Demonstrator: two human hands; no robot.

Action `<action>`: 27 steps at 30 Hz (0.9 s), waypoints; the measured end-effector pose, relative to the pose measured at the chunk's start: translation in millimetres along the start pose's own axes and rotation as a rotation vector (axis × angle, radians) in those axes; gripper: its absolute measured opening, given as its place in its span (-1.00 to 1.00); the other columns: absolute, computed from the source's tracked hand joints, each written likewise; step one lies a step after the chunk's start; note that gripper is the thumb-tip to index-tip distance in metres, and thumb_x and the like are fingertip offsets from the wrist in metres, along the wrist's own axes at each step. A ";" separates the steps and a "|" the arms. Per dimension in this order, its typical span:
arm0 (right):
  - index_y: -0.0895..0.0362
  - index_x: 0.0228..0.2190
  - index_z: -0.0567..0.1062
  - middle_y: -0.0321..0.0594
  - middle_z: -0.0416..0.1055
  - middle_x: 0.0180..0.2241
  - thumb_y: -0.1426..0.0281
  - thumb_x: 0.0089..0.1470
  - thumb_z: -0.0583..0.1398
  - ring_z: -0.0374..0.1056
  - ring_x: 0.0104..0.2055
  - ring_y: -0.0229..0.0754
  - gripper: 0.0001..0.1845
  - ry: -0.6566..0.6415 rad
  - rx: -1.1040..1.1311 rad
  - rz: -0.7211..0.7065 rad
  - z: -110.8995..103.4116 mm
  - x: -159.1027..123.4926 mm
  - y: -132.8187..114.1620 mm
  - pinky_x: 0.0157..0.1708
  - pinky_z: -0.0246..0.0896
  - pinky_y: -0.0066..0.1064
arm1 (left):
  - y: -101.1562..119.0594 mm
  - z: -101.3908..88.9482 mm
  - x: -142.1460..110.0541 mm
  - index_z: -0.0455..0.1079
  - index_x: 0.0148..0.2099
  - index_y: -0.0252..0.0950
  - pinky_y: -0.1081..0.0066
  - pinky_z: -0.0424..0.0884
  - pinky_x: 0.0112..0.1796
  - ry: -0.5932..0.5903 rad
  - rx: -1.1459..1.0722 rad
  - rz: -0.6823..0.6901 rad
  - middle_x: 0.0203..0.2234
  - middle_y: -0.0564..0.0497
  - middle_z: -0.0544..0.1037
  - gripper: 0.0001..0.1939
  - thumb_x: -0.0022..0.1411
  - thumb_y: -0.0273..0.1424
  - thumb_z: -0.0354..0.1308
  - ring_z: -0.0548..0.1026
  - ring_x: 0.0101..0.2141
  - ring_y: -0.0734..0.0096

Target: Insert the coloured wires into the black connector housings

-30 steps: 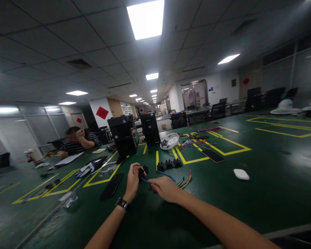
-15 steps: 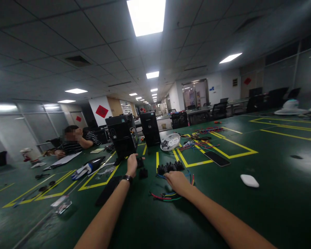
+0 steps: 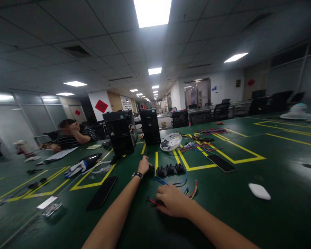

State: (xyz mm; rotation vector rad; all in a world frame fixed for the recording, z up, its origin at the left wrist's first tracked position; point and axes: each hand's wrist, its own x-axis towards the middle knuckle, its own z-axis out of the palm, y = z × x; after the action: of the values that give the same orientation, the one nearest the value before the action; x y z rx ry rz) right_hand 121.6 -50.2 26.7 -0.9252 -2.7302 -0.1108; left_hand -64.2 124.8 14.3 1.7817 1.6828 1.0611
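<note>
My left hand (image 3: 144,166), wearing a watch, is closed against a small black plastic block (image 3: 151,170), partly covering it, at the left end of a row of black plastic blocks (image 3: 171,170). Blue wires (image 3: 181,182) curve out along the front of that row. Nearer to me, my right hand (image 3: 172,200) has its fingers curled over a bundle of coloured wires (image 3: 195,190). Red wire ends stick out to the left of its fingers, with red, yellow and blue ones to the right. The palm hides the middle of this bundle.
Two black computer towers (image 3: 119,134) stand behind, near a white plastic basket (image 3: 171,141). More wires (image 3: 200,147) lie beyond. A dark phone (image 3: 102,193) is at left, another phone (image 3: 221,163) and a white case (image 3: 259,191) at right. A person (image 3: 72,135) sits far left.
My right hand has let go of the blue wire by the block row and come back over the coloured bundle. My left hand has moved right, bringing a black block close to the row.
</note>
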 end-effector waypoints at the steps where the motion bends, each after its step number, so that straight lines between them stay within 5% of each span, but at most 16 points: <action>1: 0.16 -0.30 0.51 -0.14 0.43 -0.29 0.26 0.10 0.17 0.33 -0.24 -0.11 -0.77 -0.007 -0.020 -0.006 0.5 1.2 -1.4 -0.26 0.07 -0.32 | -0.3 -1.1 -0.5 0.27 -0.05 -0.35 0.24 0.28 -0.20 0.009 0.036 0.013 -0.44 -0.16 0.52 -0.75 0.21 -0.50 -0.05 0.49 -0.28 0.15; 6: 0.18 -0.35 0.49 -0.12 0.45 -0.38 0.38 0.09 0.11 0.33 -0.31 -0.11 -0.82 -0.006 -0.040 0.019 -2.5 4.9 -6.3 -0.23 0.04 -0.28 | 16.3 -1.2 -6.2 0.24 0.07 -0.32 0.17 0.16 -0.03 -0.038 0.132 0.187 -0.13 -0.27 0.47 -0.63 0.21 -0.43 0.01 0.35 -0.02 0.07; 12: 0.14 -0.36 0.42 -0.21 0.43 -0.35 0.46 0.01 0.13 0.31 -0.23 -0.15 -0.90 0.220 0.159 0.155 -4.4 1.1 -6.9 -0.19 0.04 -0.35 | 34.5 7.8 -24.0 0.43 -0.35 -0.24 0.28 0.26 -0.14 -0.321 0.179 0.378 -0.40 -0.04 0.51 -0.63 -0.25 -0.23 0.41 0.44 -0.23 0.09; 17: 0.14 -0.27 0.41 -0.31 0.35 -0.54 0.42 0.17 0.02 0.29 -0.47 -0.23 -0.82 0.443 0.354 0.360 -5.2 0.9 8.5 -0.41 0.05 -0.44 | 45.0 2.0 -46.8 0.34 -0.23 -0.29 0.32 0.29 -0.19 -0.221 0.182 0.419 -0.32 -0.05 0.41 -0.50 -0.27 -0.32 0.41 0.39 -0.23 0.17; 22: 0.16 -0.23 0.46 -0.30 0.37 -0.57 0.35 0.20 0.01 0.29 -0.53 -0.22 -0.74 0.583 0.445 0.418 -7.4 1.2 20.3 -0.47 0.07 -0.44 | 57.8 -11.5 -94.5 0.15 -0.09 -0.25 0.43 0.35 -0.32 -0.082 -0.298 0.266 -0.37 0.08 0.37 -0.46 -0.10 -0.37 0.33 0.40 -0.38 0.44; 27: 0.17 -0.08 0.41 -0.25 0.48 -0.48 0.36 0.20 0.03 0.40 -0.44 -0.19 -0.70 0.576 0.550 0.340 -8.9 3.9 6.0 -0.40 0.18 -0.44 | 56.1 -20.3 -153.8 0.08 -0.02 -0.17 0.25 0.48 -0.29 -0.214 -0.833 0.035 -0.17 -0.06 0.42 -0.31 -0.13 -0.38 0.39 0.50 -0.29 0.33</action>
State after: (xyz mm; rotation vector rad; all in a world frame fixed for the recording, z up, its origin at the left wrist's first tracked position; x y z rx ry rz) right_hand 124.1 -44.5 36.3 -0.9767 -1.8973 0.3621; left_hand -38.1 -36.5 36.8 1.3026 0.8726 1.2769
